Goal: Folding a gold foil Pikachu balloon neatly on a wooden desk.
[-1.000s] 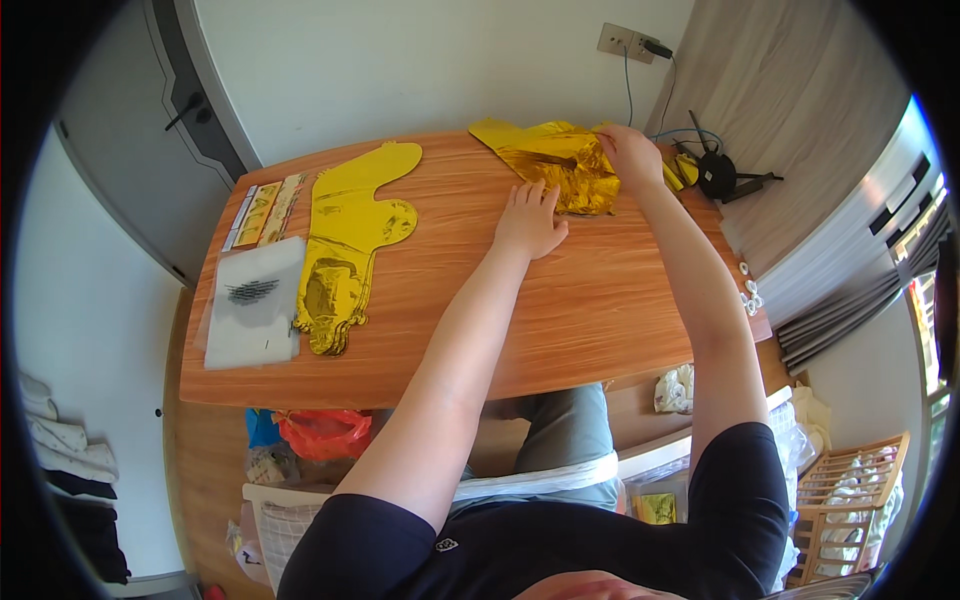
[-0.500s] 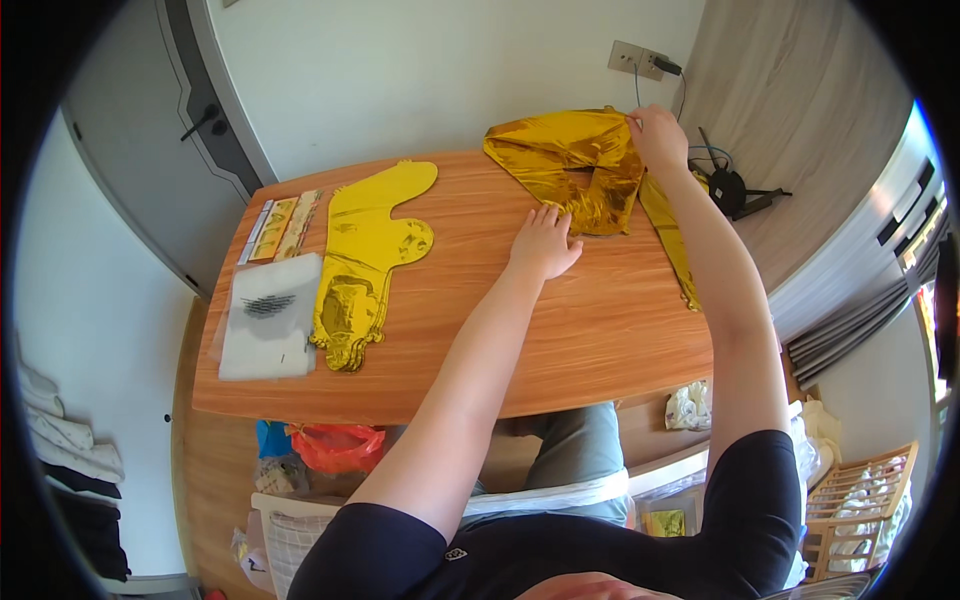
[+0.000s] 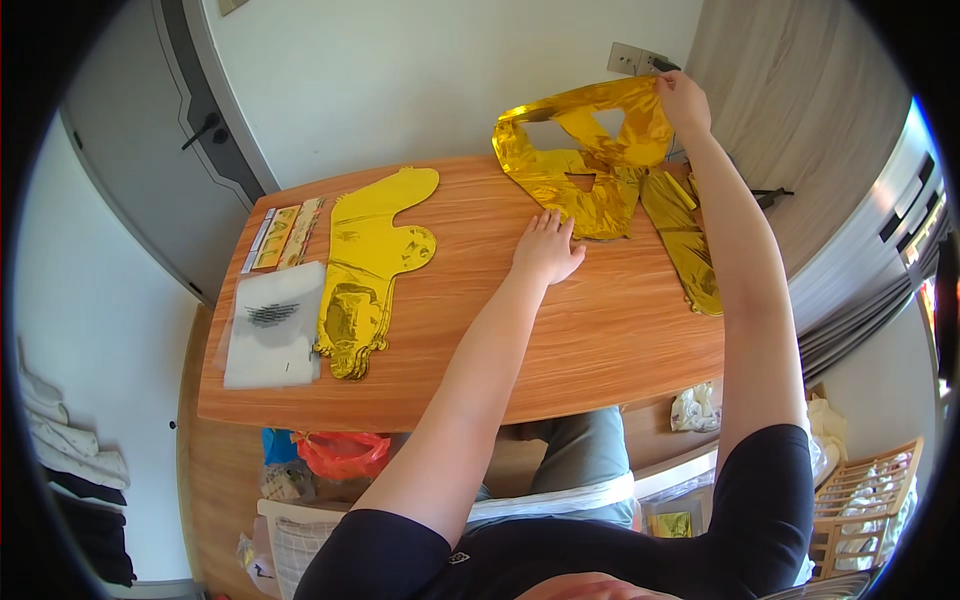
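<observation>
My right hand (image 3: 686, 103) pinches the far right corner of a flat, shiny gold foil balloon (image 3: 640, 140) and holds that edge up off the table. The balloon has several cut-out openings; its near part lies on the wood. My left hand (image 3: 548, 250) rests flat and open, its fingertips at the balloon's near left edge. Beneath my right forearm lies another gold foil piece (image 3: 680, 235), partly hidden by the arm. On the left half of the table is a stack of flat gold foil balloons (image 3: 375, 240) with rounded lobes.
White plastic sleeves (image 3: 265, 350) with dark print lie on the table's (image 3: 480, 350) left side, beside colourful packets (image 3: 285, 235). A wall socket (image 3: 625, 57) is behind my right hand. A black device (image 3: 770, 197) shows past my right forearm. A red bag (image 3: 345, 455) sits below the front edge.
My right hand has risen and moved away and slightly right, lifting the balloon's far edge and spreading it so more openings show. My left hand stays about where it was.
</observation>
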Action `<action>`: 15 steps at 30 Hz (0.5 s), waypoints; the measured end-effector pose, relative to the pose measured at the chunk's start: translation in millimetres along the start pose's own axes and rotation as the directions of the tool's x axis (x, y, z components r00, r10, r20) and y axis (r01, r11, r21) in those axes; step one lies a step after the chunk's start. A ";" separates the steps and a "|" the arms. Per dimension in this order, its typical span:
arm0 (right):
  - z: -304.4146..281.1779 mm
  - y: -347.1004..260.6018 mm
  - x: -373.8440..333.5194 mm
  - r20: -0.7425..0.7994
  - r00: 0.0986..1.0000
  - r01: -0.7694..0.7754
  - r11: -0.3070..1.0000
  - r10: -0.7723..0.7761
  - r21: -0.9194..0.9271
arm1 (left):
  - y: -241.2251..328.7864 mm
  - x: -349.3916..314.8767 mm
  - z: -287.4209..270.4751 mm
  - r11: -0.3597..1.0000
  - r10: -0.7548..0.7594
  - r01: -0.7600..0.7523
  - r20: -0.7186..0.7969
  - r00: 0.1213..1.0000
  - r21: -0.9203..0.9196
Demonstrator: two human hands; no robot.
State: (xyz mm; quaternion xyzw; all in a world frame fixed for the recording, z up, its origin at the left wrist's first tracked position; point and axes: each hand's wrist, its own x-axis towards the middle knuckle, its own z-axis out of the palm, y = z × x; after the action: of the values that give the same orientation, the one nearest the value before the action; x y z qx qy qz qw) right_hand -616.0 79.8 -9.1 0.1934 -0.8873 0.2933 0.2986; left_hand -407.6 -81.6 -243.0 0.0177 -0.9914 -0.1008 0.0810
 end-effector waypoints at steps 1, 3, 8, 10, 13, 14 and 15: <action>-1.3 8.7 6.9 -0.033 0.999 0.020 1.000 -0.020 0.002 | 2.8 1.3 -0.9 1.000 0.008 -0.008 0.003 1.000 0.009; 1.3 19.5 13.0 -0.053 0.994 0.096 0.995 -0.095 0.022 | 5.8 2.7 -2.0 1.000 0.015 -0.015 0.006 1.000 0.005; 5.8 8.3 12.5 -0.027 0.999 0.034 0.998 -0.033 0.049 | -7.4 -4.3 -0.3 1.000 -0.010 0.010 0.014 1.000 0.026; -3.8 26.2 22.9 0.103 0.980 0.176 0.983 -0.170 -0.050 | 1.0 -1.4 -2.8 1.000 0.010 -0.010 0.016 1.000 0.008; -7.8 30.1 37.0 -0.055 0.964 0.252 0.960 -0.260 -0.119 | -0.5 -1.3 -3.1 0.999 0.023 -0.023 0.002 1.000 0.032; -12.6 31.6 41.4 -0.056 0.964 0.252 0.961 -0.259 -0.118 | -0.4 -1.3 -2.8 0.999 0.022 -0.023 0.002 1.000 0.033; -19.5 34.6 46.7 -0.142 0.949 0.261 0.954 -0.282 -0.149 | 0.4 -1.4 -1.6 1.000 0.010 -0.010 -0.034 0.999 0.023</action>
State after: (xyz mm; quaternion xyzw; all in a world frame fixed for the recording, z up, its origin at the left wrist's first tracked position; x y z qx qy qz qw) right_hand -660.7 110.4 19.6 0.2699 -0.8421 0.2066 0.4188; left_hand -405.9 -81.4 -241.6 0.0154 -0.9911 -0.0887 0.0981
